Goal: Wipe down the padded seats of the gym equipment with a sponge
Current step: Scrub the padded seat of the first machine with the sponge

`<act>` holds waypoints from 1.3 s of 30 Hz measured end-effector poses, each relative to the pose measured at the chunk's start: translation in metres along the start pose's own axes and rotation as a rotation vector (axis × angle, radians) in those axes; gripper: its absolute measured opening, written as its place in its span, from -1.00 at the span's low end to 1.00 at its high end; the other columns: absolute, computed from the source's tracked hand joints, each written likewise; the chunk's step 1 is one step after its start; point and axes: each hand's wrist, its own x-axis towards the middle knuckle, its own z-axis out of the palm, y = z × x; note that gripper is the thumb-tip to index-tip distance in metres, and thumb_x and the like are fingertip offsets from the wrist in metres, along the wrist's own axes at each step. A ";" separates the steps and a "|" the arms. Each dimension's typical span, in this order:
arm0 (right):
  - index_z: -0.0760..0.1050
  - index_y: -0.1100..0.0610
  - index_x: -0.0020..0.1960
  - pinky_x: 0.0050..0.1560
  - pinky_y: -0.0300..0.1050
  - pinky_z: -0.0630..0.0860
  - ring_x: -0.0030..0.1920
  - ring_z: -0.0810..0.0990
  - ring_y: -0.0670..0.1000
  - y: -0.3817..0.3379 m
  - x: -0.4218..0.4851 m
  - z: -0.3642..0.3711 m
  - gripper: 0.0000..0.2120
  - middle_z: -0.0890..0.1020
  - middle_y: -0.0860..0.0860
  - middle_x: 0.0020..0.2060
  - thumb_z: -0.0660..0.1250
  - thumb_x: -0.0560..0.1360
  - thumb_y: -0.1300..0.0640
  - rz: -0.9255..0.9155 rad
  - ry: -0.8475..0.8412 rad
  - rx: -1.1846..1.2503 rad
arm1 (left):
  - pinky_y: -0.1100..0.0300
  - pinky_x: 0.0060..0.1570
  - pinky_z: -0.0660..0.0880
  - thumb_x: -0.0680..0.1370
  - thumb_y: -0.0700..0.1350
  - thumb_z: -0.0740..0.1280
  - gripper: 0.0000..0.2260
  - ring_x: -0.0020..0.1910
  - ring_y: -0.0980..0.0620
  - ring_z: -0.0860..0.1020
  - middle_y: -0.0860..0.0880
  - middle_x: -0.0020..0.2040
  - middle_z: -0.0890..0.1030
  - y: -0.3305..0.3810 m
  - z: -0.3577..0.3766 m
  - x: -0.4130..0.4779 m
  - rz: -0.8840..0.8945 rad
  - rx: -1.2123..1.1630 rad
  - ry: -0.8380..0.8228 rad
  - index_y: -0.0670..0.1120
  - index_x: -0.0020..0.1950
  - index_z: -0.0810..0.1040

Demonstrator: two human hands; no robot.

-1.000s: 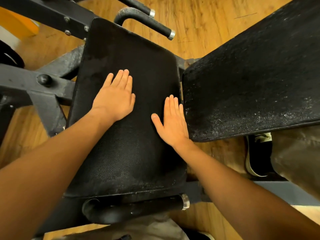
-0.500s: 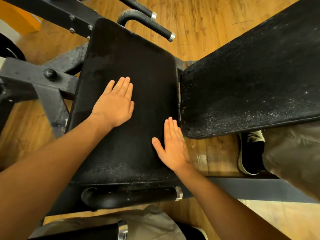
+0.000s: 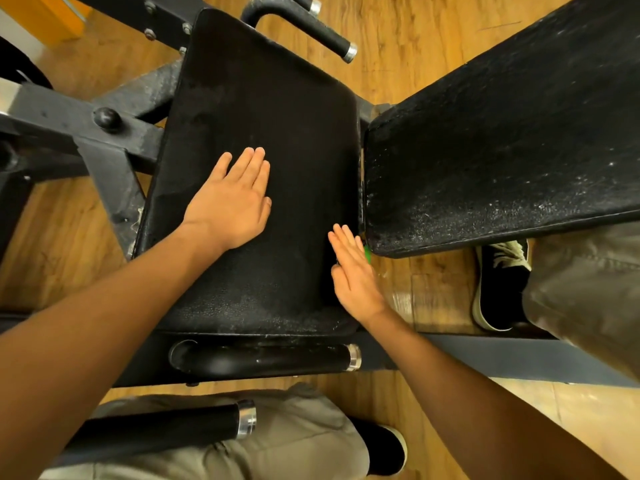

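A black padded seat point(image 3: 277, 126) fills the middle of the view. My left hand point(image 3: 232, 199) lies flat on it with straight fingers. At the seat's right edge my right hand point(image 3: 353, 271) rests on its side, fingers straight, pressing a green sponge point(image 3: 367, 253); only a sliver of the sponge shows beside the fingers. A second black pad point(image 3: 502, 133), speckled with white dust, slopes up to the right.
Black metal frame bars point(image 3: 69, 119) run at the left. Handle grips with silver caps sit at the top point(image 3: 329, 39), below the seat point(image 3: 270, 358) and near my legs point(image 3: 166, 427). My shoes point(image 3: 498, 289) stand on the wooden floor point(image 3: 415, 39).
My right hand has slid toward me along the seat's right edge and turned onto its side. My left hand has stayed flat on the seat.
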 end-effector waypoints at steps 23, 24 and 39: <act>0.16 -0.01 0.62 0.61 0.18 -0.21 0.64 -0.18 -0.05 0.016 -0.023 -0.004 -0.46 0.06 -0.13 0.61 0.06 0.65 -0.05 -0.098 -0.101 -0.110 | -0.13 0.58 -0.05 0.69 0.07 -0.12 -0.42 0.64 -0.14 -0.03 -0.21 0.65 -0.01 0.000 0.000 0.002 0.005 0.015 -0.010 -0.22 0.64 0.00; 0.16 0.00 0.62 0.61 0.22 -0.20 0.64 -0.17 -0.03 0.016 -0.023 -0.004 -0.47 0.07 -0.12 0.61 0.05 0.66 -0.03 -0.108 -0.100 -0.105 | -0.13 0.58 -0.05 0.69 0.07 -0.12 -0.42 0.64 -0.14 -0.03 -0.21 0.65 -0.01 0.000 0.000 0.001 0.005 0.015 -0.013 -0.22 0.64 0.00; 0.19 0.08 0.62 0.61 0.14 0.02 0.65 -0.15 0.16 0.004 -0.021 -0.006 -0.42 -0.04 0.14 0.65 0.26 0.66 0.01 -0.424 -0.207 -0.254 | -0.10 0.58 -0.10 0.70 0.08 -0.08 -0.42 0.64 -0.12 -0.06 -0.19 0.65 -0.03 -0.005 0.001 -0.003 0.041 -0.021 -0.046 -0.21 0.64 -0.01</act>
